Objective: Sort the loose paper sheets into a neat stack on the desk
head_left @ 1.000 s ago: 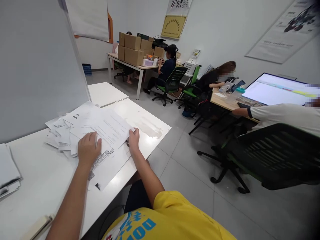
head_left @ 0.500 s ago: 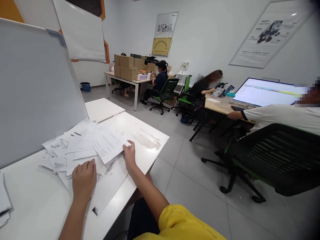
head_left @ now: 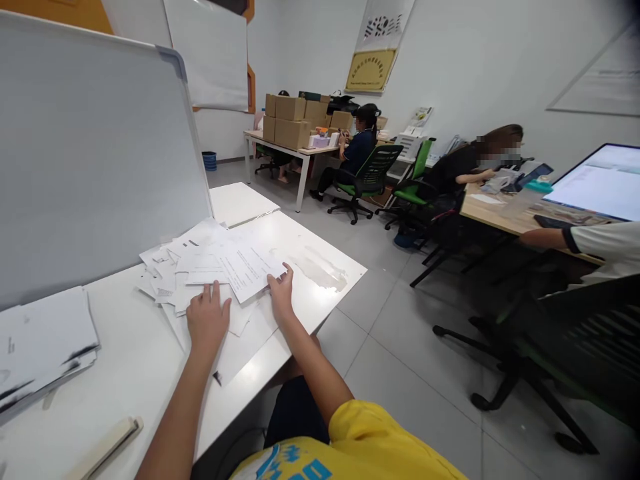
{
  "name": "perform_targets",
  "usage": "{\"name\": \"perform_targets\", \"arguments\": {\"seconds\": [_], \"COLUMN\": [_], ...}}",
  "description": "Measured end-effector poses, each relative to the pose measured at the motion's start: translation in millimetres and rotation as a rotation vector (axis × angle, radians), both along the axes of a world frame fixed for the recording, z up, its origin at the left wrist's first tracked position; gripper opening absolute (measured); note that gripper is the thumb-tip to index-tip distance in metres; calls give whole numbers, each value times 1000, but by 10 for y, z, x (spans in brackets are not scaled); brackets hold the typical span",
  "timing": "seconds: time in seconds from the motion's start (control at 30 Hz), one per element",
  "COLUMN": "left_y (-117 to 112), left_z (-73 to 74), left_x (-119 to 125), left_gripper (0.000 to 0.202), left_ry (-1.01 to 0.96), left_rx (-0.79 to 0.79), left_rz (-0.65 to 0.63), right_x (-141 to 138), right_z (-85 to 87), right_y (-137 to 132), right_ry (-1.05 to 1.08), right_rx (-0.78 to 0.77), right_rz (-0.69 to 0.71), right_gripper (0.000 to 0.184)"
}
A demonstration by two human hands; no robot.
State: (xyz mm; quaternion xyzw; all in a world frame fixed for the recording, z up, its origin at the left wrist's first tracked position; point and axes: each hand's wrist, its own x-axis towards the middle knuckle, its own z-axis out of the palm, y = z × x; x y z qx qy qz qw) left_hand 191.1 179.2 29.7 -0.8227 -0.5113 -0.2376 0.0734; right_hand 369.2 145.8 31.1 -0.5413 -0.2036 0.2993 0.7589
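Note:
Loose printed papers [head_left: 167,263] lie in an overlapping heap on the white table [head_left: 135,360], against the foot of a grey-white board. My left hand [head_left: 207,317] rests palm down on the near sheets, its fingers apart and the thumb out to the side. My right hand [head_left: 281,293] pinches the right edge of a printed sheet [head_left: 245,270] between thumb and fingers. That sheet overlaps the heap on its left. Under and between my hands lie more sheets, partly covered; one near the table's front edge has a dark corner mark.
A thick paper stack [head_left: 47,340] and a long cream-coloured tool [head_left: 107,447] lie to the left. The upright board [head_left: 95,153] borders the table's far left side. An office chair [head_left: 575,347] stands at right. Several people sit at other desks; cardboard boxes [head_left: 290,123] stand farther back.
The view has swung left, bringing the paper stack and cream tool into sight. My left hand's fingers have spread. A drawing seen beside it earlier is now covered by a blank-looking sheet.

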Motion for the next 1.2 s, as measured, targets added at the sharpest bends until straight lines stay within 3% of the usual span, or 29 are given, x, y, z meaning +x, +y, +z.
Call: {"name": "perform_targets", "arguments": {"seconds": [0.2,0.4,0.63,0.73,0.87,1.03,1.2], "left_y": [-15,-130,-457,-631,-904,-1290,-1571], "left_z": [57,-11,15,-41,-239,-524,-619], "left_x": [-73,-25,-21,-96,-252,-497,-716], "left_gripper": [59,108,107,109,102,92,70], "left_ry": [18,127,289,308,296,218,253], "left_rx": [-97,-344,-446,-460,-413,-219,-59], "left_rz": [-28,79,-2,-47,-74,-86,-205], "right_x": [-1,-28,-88,-96,-92,-99,-21], "right_z": [66,67,20,-18,-48,-7,101], "right_y": [-78,-105,-72,-49,-22,-49,-384], "right_ry": [-20,-10,-38,-33,-32,17,251], "right_rx": [-80,-59,-22,-20,-10,4,61], "right_rz": [13,35,97,103,114,71,135], "right_gripper": [61,61,64,65,65,62,63]}}
